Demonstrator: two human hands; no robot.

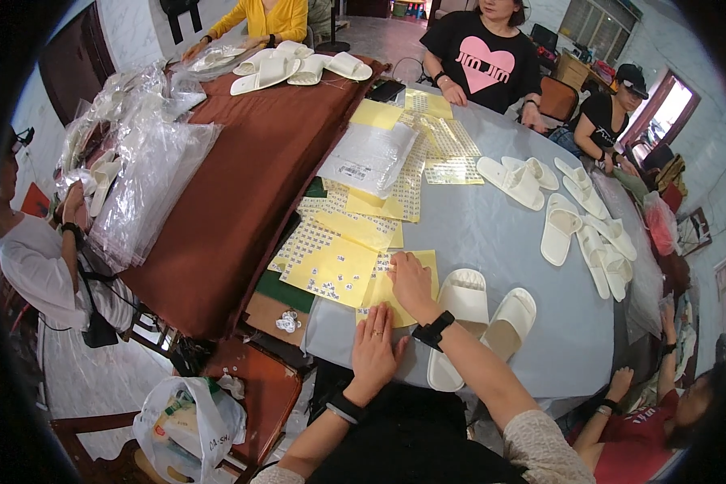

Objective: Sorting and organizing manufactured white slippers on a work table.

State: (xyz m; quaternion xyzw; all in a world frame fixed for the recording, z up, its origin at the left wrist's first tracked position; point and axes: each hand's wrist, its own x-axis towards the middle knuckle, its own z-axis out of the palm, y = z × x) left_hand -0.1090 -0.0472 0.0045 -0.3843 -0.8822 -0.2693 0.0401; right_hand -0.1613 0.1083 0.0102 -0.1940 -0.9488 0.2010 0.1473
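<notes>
My left hand (374,348) lies flat on the near edge of a yellow sticker sheet (422,266), fingers stretched out. Over the same sheet, my right hand (411,284) has its fingers bent together with the tips down on the small printed labels. Whatever is between those fingertips is too small to make out. Just right of my right wrist lies a pair of cream slippers, one slipper (465,300) partly behind my forearm and the other slipper (511,323) beside it. Left of my hands, another yellow sheet (331,262) carries a few scattered labels.
More label sheets (452,145) and a clear plastic packet (369,157) cover the grey table's (452,218) far left. Several cream slippers (561,230) lie to the right. A brown-covered table (194,234) holds bagged slippers. Co-workers surround both tables; a plastic bag (189,427) sits at lower left.
</notes>
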